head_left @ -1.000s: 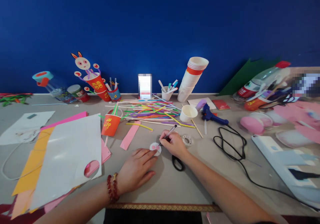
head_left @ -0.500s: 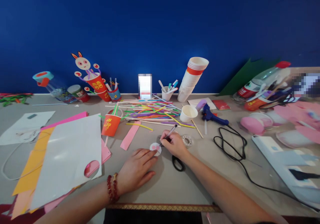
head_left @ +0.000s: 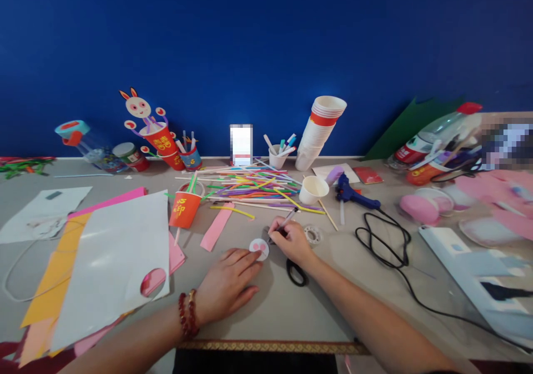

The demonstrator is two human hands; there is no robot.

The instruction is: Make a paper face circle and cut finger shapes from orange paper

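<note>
A small white paper disc [head_left: 259, 248] with two pink round spots lies flat on the table. My left hand [head_left: 233, 279] rests flat beside it, fingers stretched out, with a fingertip on the disc's lower edge. In my right hand [head_left: 292, 245] is a pen [head_left: 288, 217], its tip low at the right of the disc. Black-handled scissors [head_left: 296, 274] lie partly under my right hand and forearm. Just beyond that hand is a roll of clear tape [head_left: 312, 234]. Left of the disc lies a pink paper strip [head_left: 217, 227].
Coloured pipe cleaners [head_left: 254, 188] spread across the middle, near a red paper cup [head_left: 184, 209] and a white cup [head_left: 313, 189]. A blue glue gun [head_left: 353, 193] trails a black cord on the right. Paper sheets [head_left: 112, 257] cover the left. Stacked cups [head_left: 318, 135] lean at the back.
My right hand and the pen have shifted very slightly to the right. My left hand and the disc stay in place.
</note>
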